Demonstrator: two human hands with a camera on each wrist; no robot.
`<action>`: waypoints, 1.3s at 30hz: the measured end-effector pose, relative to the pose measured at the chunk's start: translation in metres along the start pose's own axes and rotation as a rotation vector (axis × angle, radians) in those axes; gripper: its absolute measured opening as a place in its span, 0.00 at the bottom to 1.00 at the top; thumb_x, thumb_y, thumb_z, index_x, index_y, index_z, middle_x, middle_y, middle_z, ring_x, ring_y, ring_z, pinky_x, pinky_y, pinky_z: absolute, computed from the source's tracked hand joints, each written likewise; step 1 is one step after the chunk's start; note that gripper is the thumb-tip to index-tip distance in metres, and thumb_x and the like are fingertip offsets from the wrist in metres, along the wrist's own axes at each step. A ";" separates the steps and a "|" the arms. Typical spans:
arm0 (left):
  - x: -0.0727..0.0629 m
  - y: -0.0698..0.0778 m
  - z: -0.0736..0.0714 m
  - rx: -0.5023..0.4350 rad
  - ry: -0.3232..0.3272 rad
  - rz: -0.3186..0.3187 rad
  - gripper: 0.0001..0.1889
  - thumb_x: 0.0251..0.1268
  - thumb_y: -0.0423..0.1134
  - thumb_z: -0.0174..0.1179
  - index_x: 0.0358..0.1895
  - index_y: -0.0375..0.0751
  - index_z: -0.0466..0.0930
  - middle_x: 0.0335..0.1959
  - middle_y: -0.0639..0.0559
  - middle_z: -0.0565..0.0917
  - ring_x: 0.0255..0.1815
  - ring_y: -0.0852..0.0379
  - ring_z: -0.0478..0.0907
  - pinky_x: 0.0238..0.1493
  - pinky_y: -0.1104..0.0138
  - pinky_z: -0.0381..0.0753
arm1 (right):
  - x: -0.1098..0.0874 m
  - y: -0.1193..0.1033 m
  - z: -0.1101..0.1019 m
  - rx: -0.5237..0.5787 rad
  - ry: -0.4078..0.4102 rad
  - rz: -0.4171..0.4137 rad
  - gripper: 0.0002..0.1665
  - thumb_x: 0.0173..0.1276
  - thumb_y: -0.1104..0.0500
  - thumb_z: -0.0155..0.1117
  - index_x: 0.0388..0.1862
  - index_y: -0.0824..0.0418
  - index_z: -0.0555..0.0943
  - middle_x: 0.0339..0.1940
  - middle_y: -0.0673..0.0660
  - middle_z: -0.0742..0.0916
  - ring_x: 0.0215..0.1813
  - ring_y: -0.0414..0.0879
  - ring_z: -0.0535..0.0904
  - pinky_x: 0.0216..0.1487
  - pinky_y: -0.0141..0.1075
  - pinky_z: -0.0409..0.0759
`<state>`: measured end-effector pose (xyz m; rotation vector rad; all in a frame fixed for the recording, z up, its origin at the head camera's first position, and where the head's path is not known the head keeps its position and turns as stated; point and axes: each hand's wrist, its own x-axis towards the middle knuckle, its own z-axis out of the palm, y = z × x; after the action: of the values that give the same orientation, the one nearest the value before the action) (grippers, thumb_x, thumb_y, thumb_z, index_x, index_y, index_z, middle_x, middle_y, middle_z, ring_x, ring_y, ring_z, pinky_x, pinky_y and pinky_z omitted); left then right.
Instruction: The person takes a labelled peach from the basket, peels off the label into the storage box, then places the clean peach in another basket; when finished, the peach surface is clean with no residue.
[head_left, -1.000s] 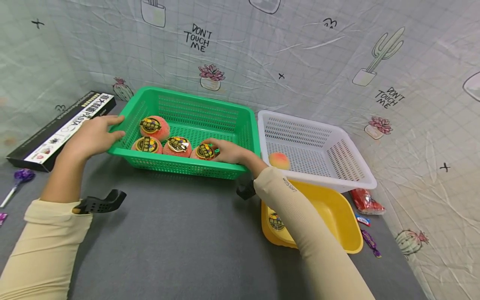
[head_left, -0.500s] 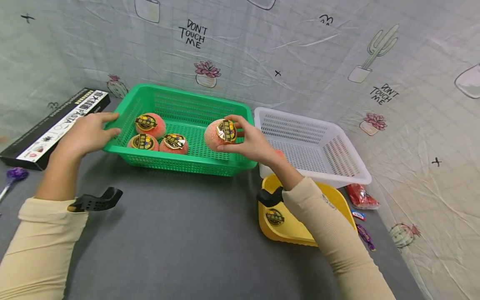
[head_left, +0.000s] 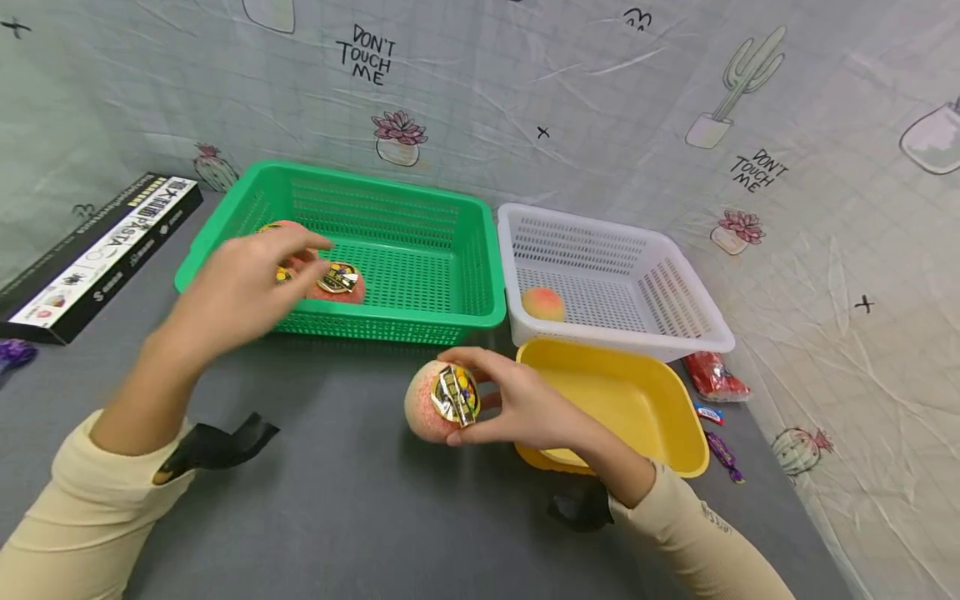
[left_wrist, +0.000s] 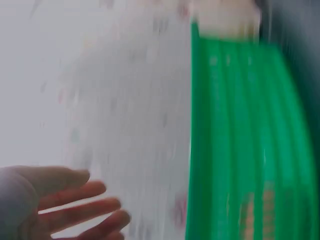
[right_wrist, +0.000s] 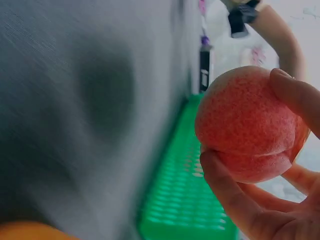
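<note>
My right hand [head_left: 525, 406] grips a pink-and-cream peach [head_left: 423, 407] with a black-and-gold label, above the grey table in front of the green basket [head_left: 405, 322]. In the right wrist view, fingers and thumb wrap the red side of this peach [right_wrist: 245, 120]. My left hand [head_left: 243, 287], blurred, hovers over the basket's front left part with nothing in its loosely bent fingers. Behind it lie other labelled peaches, partly hidden; one peach [head_left: 347, 293] shows beside the fingertips. The left wrist view has the left hand [left_wrist: 65, 205] apart from the green basket [left_wrist: 240, 110].
A white basket [head_left: 637, 340] at the right holds one peach [head_left: 543, 304]. Before it stands a yellow tub [head_left: 693, 442]. A black-and-white pasta box [head_left: 112, 250] lies at the left, a purple lollipop [head_left: 15, 354] near it. Red packet [head_left: 716, 379] and wrapped sweets [head_left: 723, 454] lie far right.
My right hand has lifted the peach out of the green basket and brought it nearer, over the table. My left hand has let go of the basket's left rim and moved right.
</note>
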<state>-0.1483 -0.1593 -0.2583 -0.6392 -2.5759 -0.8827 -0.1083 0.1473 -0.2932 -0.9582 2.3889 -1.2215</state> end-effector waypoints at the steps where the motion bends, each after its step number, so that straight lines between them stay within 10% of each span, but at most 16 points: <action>1: -0.001 0.007 0.008 -0.015 -0.030 0.064 0.11 0.67 0.35 0.57 0.49 0.36 0.81 0.42 0.44 0.83 0.39 0.48 0.79 0.39 0.53 0.74 | -0.003 0.002 0.004 0.010 -0.020 0.005 0.45 0.49 0.60 0.79 0.66 0.59 0.68 0.58 0.50 0.76 0.52 0.44 0.75 0.47 0.36 0.80; 6: -0.005 0.021 0.045 -0.221 -0.428 0.260 0.15 0.62 0.25 0.55 0.52 0.35 0.79 0.46 0.47 0.81 0.41 0.54 0.79 0.39 0.59 0.78 | -0.014 0.015 0.022 0.004 -0.101 0.015 0.44 0.50 0.57 0.79 0.65 0.56 0.68 0.59 0.49 0.76 0.54 0.44 0.74 0.47 0.34 0.79; 10: -0.007 0.016 0.067 -0.385 -0.775 0.270 0.22 0.60 0.26 0.58 0.60 0.33 0.72 0.56 0.42 0.75 0.51 0.47 0.77 0.49 0.56 0.77 | -0.020 0.023 0.029 -0.052 -0.142 0.020 0.43 0.51 0.55 0.78 0.65 0.55 0.69 0.59 0.48 0.76 0.54 0.41 0.73 0.47 0.33 0.78; 15: -0.011 0.013 0.089 -0.513 -0.982 0.213 0.32 0.55 0.35 0.69 0.64 0.35 0.66 0.59 0.42 0.71 0.52 0.47 0.75 0.50 0.60 0.76 | -0.024 0.029 0.032 -0.125 -0.153 0.013 0.43 0.52 0.53 0.77 0.66 0.54 0.68 0.59 0.47 0.76 0.53 0.39 0.73 0.49 0.34 0.76; 24: -0.018 0.017 0.109 -0.646 -1.049 0.078 0.38 0.51 0.40 0.73 0.63 0.33 0.62 0.60 0.40 0.67 0.46 0.58 0.79 0.47 0.65 0.78 | -0.028 0.027 0.036 -0.051 -0.090 0.079 0.42 0.54 0.53 0.76 0.64 0.55 0.65 0.56 0.52 0.79 0.56 0.42 0.75 0.49 0.32 0.77; 31: -0.020 0.017 0.115 -0.656 -1.030 0.116 0.29 0.52 0.40 0.72 0.55 0.37 0.69 0.51 0.47 0.73 0.44 0.58 0.80 0.46 0.64 0.79 | -0.041 0.021 0.038 0.004 -0.010 0.189 0.44 0.55 0.56 0.76 0.64 0.64 0.61 0.53 0.58 0.79 0.54 0.48 0.78 0.46 0.31 0.79; 39: -0.018 0.017 0.124 -0.712 -1.036 0.195 0.33 0.53 0.40 0.72 0.61 0.37 0.68 0.53 0.49 0.74 0.48 0.58 0.78 0.50 0.64 0.77 | -0.060 0.014 0.036 0.176 0.047 0.223 0.16 0.66 0.57 0.66 0.43 0.67 0.75 0.30 0.54 0.83 0.30 0.43 0.80 0.31 0.39 0.81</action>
<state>-0.1455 -0.0737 -0.3506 -1.9354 -2.8305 -1.7551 -0.0513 0.1719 -0.3287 -0.5985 2.3028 -1.3526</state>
